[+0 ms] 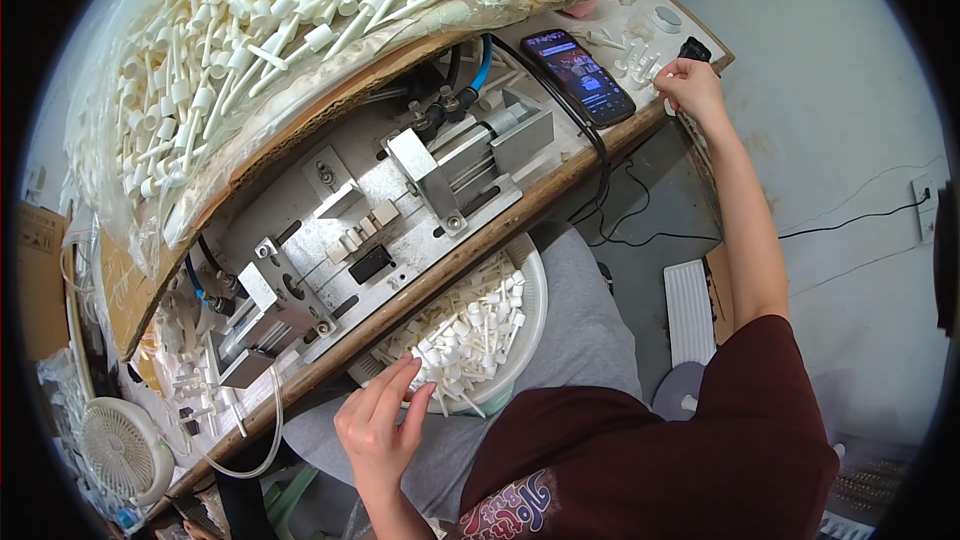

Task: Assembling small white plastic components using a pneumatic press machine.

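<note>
My right hand [690,90] is at the far right end of the bench. Its fingers are pinched together beside some small white plastic pieces [640,62], and what they hold is too small to make out. My left hand [378,425] hovers by the near rim of a white basin [535,315] on my lap. Its thumb stands apart from the fingers, with nothing plainly between them. White capped plastic sticks [465,340] fill the basin. Between my hands and the cardboard sits a metal fixture [355,230] with two cylinder units [470,155] facing each other.
A large cardboard box [430,45] lined with clear plastic holds a heap of white capped sticks [290,30]. A phone [578,77] with a lit screen lies right of the fixture. A small white fan [125,450] stands at lower left. Black cables [600,175] hang off the bench edge.
</note>
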`<state>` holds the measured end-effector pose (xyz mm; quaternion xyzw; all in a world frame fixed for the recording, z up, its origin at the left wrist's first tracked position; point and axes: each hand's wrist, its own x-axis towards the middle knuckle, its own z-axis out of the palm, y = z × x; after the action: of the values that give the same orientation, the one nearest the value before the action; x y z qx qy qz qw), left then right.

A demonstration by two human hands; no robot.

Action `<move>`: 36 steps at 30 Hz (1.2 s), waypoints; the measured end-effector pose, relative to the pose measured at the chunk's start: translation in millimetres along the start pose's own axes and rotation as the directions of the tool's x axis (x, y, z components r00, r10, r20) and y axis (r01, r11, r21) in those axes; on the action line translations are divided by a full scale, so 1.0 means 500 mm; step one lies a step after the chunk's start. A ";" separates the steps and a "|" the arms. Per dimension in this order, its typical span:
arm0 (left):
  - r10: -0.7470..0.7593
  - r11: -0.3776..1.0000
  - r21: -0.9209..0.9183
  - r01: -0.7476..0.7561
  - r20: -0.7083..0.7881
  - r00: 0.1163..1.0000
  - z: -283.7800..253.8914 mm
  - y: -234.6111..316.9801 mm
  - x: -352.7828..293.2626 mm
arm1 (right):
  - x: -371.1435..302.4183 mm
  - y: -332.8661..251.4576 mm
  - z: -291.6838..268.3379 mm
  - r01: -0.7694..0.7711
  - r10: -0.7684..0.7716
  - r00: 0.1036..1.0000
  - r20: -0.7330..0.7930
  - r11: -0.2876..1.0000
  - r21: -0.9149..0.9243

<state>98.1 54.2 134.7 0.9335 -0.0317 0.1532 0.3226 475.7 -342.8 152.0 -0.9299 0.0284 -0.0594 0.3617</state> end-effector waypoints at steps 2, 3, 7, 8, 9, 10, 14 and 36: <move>0.005 1.000 0.015 -0.005 -0.001 1.000 -0.002 -0.001 -0.001 | 0.005 0.004 0.003 -0.008 0.008 1.000 -0.005 1.000 0.010; 0.005 1.000 0.023 -0.005 -0.002 1.000 -0.003 -0.004 -0.003 | 0.006 0.004 0.004 -0.010 0.010 1.000 -0.008 1.000 -0.004; -0.020 1.000 0.020 0.020 -0.020 1.000 -0.004 -0.001 -0.003 | -0.008 -0.016 -0.001 0.015 -0.023 0.998 -0.065 0.993 -0.121; -0.016 1.000 0.024 0.017 -0.026 1.000 -0.006 -0.001 -0.003 | -0.018 -0.024 -0.005 0.030 -0.045 0.995 -0.087 0.986 -0.164; -0.012 1.000 0.028 0.013 -0.032 0.999 -0.007 0.000 -0.003 | -0.032 -0.033 -0.007 0.125 -0.165 0.967 -0.192 0.971 -0.204; -0.010 0.999 0.033 0.011 -0.039 0.999 -0.010 0.000 -0.002 | -0.050 -0.044 -0.007 0.213 -0.284 0.915 -0.288 0.944 -0.252; 0.060 0.998 0.041 -0.056 -0.115 0.992 -0.034 0.002 0.017 | -0.147 -0.177 0.000 0.411 -0.435 0.799 -0.414 0.899 -0.152; 0.227 0.897 0.441 -0.028 -0.405 0.886 -0.205 -0.093 0.445 | -0.169 -0.634 0.297 0.864 -0.871 0.473 0.134 0.429 -0.266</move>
<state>289.9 162.5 251.6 0.9162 0.0141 0.3877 0.1001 414.5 -1.8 250.0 -0.8541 -0.4399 -0.2424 0.1353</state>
